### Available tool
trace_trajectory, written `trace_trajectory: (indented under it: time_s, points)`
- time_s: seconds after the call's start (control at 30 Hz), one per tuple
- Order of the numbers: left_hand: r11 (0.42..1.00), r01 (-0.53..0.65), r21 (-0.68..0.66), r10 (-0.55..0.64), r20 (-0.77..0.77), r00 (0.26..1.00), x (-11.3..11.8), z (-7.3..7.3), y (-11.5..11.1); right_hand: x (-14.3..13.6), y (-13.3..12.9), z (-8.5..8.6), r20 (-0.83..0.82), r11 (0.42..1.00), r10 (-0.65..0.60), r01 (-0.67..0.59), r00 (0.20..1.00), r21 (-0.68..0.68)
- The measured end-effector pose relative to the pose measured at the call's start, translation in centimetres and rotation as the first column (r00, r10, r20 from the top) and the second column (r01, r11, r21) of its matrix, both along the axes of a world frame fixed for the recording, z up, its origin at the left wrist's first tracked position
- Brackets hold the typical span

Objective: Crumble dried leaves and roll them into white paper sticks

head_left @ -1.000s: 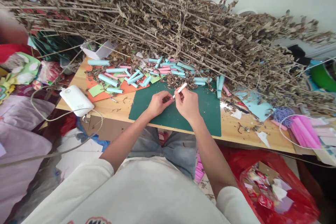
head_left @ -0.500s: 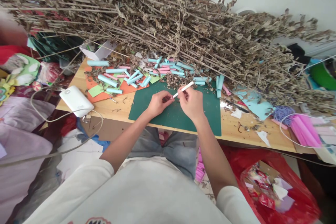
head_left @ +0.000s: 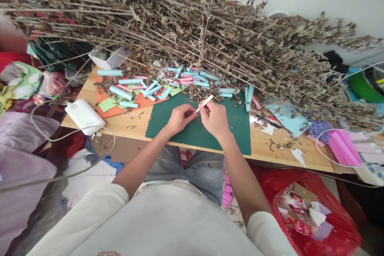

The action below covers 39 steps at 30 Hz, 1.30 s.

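Observation:
Above the green cutting mat [head_left: 231, 130], my right hand [head_left: 213, 117] is closed round a white pen-like stick [head_left: 206, 101]. Its lower end points down to the left, at the fingertips of my left hand [head_left: 181, 119]. The left fingers are pinched together; something small and dark pink shows between them, too small to name. Both hands are close together over the middle of the mat. Rolled blue paper tubes [head_left: 121, 93] and pink ones lie behind and left of the mat.
Dried stalks [head_left: 192, 32] cover the back of the wooden table [head_left: 120, 124]. A white power bank [head_left: 85, 116] with a cable sits left. On the right are blue paper [head_left: 289, 118], purple string [head_left: 320, 129] and, below, a red bag [head_left: 339, 216].
The right hand and the white stick have shifted slightly left and down, closer to the left hand. The whole view has moved slightly.

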State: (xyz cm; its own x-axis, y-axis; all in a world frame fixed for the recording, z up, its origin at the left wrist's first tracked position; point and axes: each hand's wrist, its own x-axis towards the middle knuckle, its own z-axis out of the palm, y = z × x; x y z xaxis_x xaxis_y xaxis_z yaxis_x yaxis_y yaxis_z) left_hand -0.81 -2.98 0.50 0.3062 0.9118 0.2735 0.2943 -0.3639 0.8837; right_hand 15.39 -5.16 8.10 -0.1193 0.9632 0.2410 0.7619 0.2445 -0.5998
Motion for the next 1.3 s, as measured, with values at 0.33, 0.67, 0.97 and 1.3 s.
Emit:
trace_trajectory:
  time_s: [0.33,0.67,0.97,1.3]
  points:
    - [1.000,-0.006,0.011,0.006,-0.029,1.000,-0.1,0.1,0.0,-0.2,-0.1,0.6,-0.032,0.998,-0.001,-0.001,0.999,-0.065]
    - [1.000,-0.004,0.003,0.004,-0.016,1.000,0.0,0.2,0.0,0.1,0.3,0.2,-0.010,1.000,0.011,-0.012,1.000,-0.016]
    - [1.000,-0.013,-0.002,0.013,-0.009,1.000,0.0,-0.2,0.1,-0.3,0.1,0.1,-0.037,1.000,0.018,-0.018,0.999,-0.006]
    - [0.999,-0.026,0.022,0.026,-0.008,1.000,0.1,0.1,-0.1,4.1,-1.1,1.3,-0.140,0.927,-0.371,0.375,0.918,-0.002]
